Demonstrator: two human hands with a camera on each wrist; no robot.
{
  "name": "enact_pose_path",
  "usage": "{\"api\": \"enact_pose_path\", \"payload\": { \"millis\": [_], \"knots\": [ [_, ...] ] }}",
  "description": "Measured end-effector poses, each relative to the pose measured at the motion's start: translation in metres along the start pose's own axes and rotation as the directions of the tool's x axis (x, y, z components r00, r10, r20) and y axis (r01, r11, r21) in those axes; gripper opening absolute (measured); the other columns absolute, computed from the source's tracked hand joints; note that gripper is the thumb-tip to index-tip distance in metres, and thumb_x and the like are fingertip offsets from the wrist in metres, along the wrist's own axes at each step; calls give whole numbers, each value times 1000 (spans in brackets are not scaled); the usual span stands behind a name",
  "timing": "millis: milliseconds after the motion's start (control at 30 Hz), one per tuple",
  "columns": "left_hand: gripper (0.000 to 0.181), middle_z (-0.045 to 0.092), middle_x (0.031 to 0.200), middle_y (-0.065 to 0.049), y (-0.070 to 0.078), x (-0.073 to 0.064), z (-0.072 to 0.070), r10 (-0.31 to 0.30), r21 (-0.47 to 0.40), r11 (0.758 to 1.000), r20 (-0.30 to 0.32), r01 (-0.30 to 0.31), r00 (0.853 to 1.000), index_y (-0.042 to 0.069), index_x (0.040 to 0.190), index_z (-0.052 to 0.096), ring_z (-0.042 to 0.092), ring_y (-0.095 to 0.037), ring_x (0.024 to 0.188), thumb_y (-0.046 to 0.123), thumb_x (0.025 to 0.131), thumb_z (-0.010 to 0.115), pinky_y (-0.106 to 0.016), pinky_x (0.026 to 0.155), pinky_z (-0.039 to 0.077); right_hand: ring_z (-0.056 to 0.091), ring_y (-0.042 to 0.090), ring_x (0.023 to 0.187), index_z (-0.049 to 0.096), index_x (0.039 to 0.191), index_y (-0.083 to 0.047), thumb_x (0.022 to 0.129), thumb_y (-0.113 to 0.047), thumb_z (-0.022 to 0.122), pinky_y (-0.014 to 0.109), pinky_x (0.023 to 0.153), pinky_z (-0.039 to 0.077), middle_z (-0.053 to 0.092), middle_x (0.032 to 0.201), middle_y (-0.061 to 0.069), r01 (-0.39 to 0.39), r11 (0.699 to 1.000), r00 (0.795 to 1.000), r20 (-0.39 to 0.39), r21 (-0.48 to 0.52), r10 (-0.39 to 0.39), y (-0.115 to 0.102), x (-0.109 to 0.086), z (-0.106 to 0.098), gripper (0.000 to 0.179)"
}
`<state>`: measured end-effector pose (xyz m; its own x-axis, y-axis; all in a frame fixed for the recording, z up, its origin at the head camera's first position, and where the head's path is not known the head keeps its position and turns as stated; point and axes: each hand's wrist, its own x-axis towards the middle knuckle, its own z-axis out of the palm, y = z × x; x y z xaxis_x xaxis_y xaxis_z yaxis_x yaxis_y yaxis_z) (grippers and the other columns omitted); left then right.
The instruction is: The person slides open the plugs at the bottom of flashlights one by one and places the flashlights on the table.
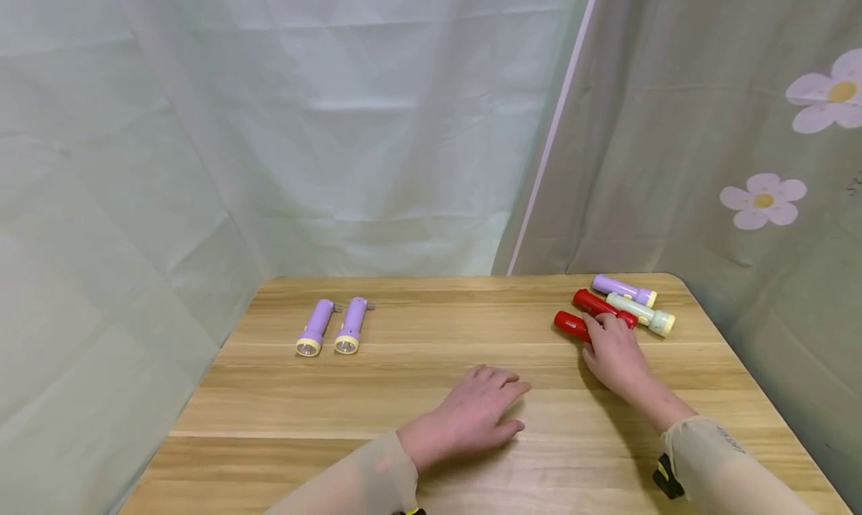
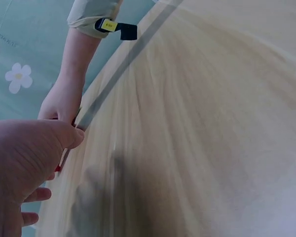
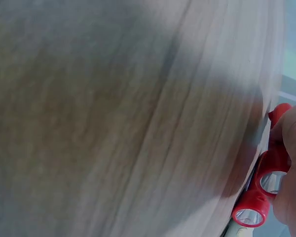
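At the table's right side my right hand (image 1: 614, 354) grips a red flashlight (image 1: 571, 325), its fingers covering the lamp end in the head view. In the right wrist view the clear lens of that red flashlight (image 3: 272, 181) shows beside the hand. Right behind it lies a second red flashlight (image 1: 591, 302), also seen by its lens (image 3: 248, 216). A pale green flashlight (image 1: 646, 315) and a purple flashlight (image 1: 622, 289) lie alongside. My left hand (image 1: 471, 412) is over the middle of the table with fingers spread, holding nothing.
Two purple flashlights (image 1: 317, 328) with yellow rims and fold-out plug prongs lie side by side at the back left of the wooden table (image 1: 303, 410). Curtains (image 1: 404, 126) hang behind and along both sides of the table.
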<state>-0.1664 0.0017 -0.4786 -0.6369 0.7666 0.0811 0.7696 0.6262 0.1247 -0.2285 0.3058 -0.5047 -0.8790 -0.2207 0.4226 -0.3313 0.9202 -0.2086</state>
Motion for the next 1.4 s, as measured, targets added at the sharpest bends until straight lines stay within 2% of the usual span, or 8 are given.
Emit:
{"api": "enact_pose_path", "payload": {
  "millis": [133,433,700,1033,1133,1200,1300,1400],
  "knots": [
    [57,54,146,-2,-5,8,0,-17,-1,1000,3,17,1000,21,150,51,49,-24,135,48,100,61,-49,115,34,55,50,98,59,131,11,80,-1,71,64,88,43,60,112,33,2,1000,1000,14,0,-2,0,-2,-2,54],
    [59,53,148,1,-10,25,-1,-73,-25,997,28,74,997,22,152,49,48,-21,136,50,100,59,-43,116,33,55,47,99,59,132,9,79,-5,76,62,88,43,64,110,29,-26,1000,998,50,13,26,2,-5,-3,57],
    [60,53,147,0,-8,26,0,-71,-54,996,33,72,997,20,152,49,47,-20,136,49,100,60,-42,116,33,56,43,109,61,133,0,85,-14,78,64,90,42,64,118,24,-57,998,991,124,40,51,-3,-4,-13,52],
    [60,53,148,0,-7,23,1,-63,-56,996,41,65,997,21,153,48,47,-20,137,50,101,58,-43,116,33,56,46,115,59,136,0,83,-25,82,67,87,42,62,125,25,-86,996,982,167,-7,86,-5,-3,-20,63],
    [60,53,147,1,-7,23,0,-61,-57,996,37,63,997,21,152,49,48,-20,136,49,100,59,-42,116,34,59,44,110,61,135,1,83,-33,82,65,83,44,64,127,23,-104,994,973,202,-32,108,-4,4,-25,66],
    [59,54,146,1,-6,23,0,-62,-62,996,35,64,997,21,152,49,48,-20,136,49,100,60,-42,116,34,61,39,99,62,133,1,83,-38,82,60,78,47,68,121,19,-120,992,962,243,-41,127,-4,11,-28,66],
    [59,54,146,2,-4,24,-1,-60,-69,996,30,62,998,22,151,49,49,-20,135,49,100,60,-42,116,34,59,28,83,63,132,1,83,-41,81,49,69,47,71,107,11,-151,988,931,331,-40,156,-4,19,-31,67],
    [59,54,146,2,-3,24,0,-56,-78,995,27,58,998,22,151,50,48,-20,136,49,100,60,-42,116,34,55,23,77,62,133,1,84,-39,80,43,65,45,69,102,7,-173,984,898,405,-37,174,-5,25,-34,66]
  ]
}}
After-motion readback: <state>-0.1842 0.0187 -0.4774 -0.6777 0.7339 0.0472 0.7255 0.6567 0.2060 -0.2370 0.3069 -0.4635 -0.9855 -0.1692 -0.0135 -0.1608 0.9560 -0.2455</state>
